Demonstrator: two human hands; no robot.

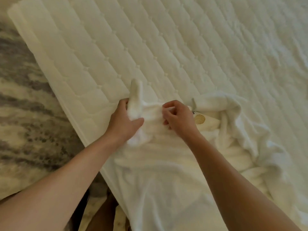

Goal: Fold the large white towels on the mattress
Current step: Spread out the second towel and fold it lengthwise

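Observation:
A large white towel lies crumpled on the quilted white mattress, spreading from the near edge toward the right. My left hand grips a bunched corner of the towel that sticks up above my fingers, close to the mattress's left edge. My right hand pinches the towel's edge a short way to the right. A gold round emblem shows on white cloth just right of my right hand. More rumpled towel piles up at the right.
The mattress's left edge runs diagonally from top left to bottom centre. Beyond it lies a grey and cream patterned carpet. The quilted surface stretches far up and right.

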